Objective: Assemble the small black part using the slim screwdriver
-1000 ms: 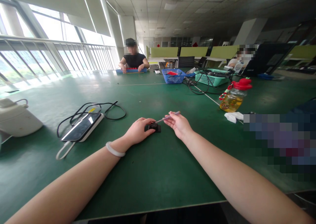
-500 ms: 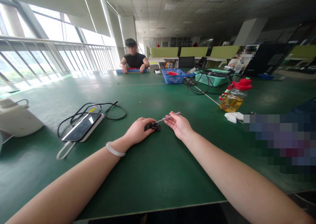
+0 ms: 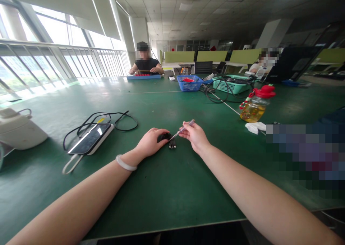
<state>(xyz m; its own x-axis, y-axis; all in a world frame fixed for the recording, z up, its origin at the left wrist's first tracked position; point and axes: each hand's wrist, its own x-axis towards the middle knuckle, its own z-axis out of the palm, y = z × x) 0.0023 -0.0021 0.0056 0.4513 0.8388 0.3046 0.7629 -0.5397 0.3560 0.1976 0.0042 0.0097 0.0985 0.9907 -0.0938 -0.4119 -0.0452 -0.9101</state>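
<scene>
My left hand (image 3: 150,142), with a pale bangle on the wrist, pinches a small black block (image 3: 172,144) between thumb and fingers on the green table. Metal bits show along the block's near edge; the fingers hide its left part, and its exact kind I cannot make out. A slim screwdriver (image 3: 187,127) with a clear handle is held in the fingers of my right hand (image 3: 198,138). It slants down to the left, and its tip reaches the block near my left thumb. Whether the tip sits in a screw is too small to tell.
Left lie a phone-like device (image 3: 91,140) with a black cable (image 3: 126,130) and a white appliance (image 3: 21,131). Right stands a red-lidded bottle (image 3: 253,110) beside tissue (image 3: 255,127). Blue (image 3: 188,85) and green (image 3: 234,87) baskets are farther back. A person (image 3: 145,63) sits opposite.
The screwdriver has tilted steeper, its tip shifting down onto the block's near side. The block has turned, so its metal edge shows. The person opposite has raised a thin strip off the blue tray.
</scene>
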